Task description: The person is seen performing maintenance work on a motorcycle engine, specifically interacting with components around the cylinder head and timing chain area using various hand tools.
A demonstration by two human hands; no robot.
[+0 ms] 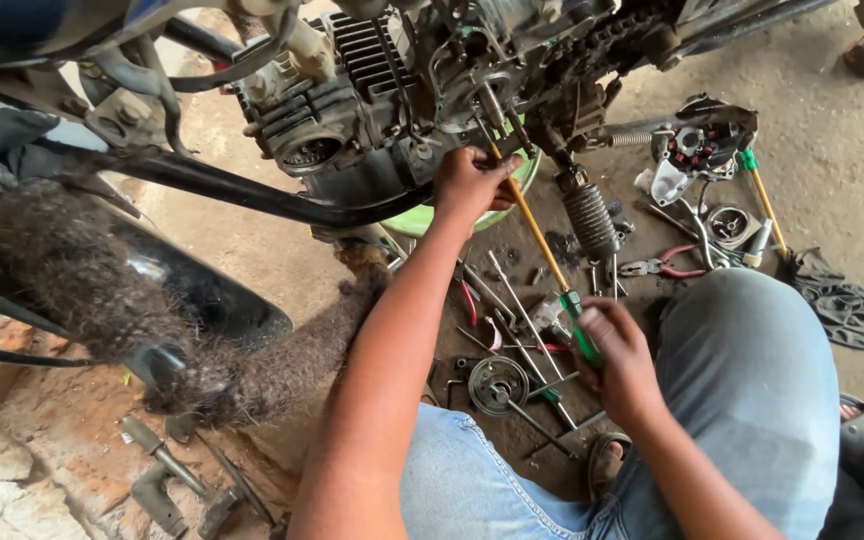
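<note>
head view: a person's right hand [617,358] clamps the green handle of a long screwdriver [542,235], fingers closed round it, while the left hand [472,183] pinches the shaft near the motorcycle engine [372,100], steadying the tip. a green basin [422,220] sits below, contents hidden; loose tools [512,330] and red pliers [667,265] litter the floor.

Long yellow-shafted screwdriver [542,240] runs from the grimy finned metal engine [372,90] above down toward the knees; round steel gear wheel [497,383] lies left of it, red-handled pliers [667,266] right.
</note>
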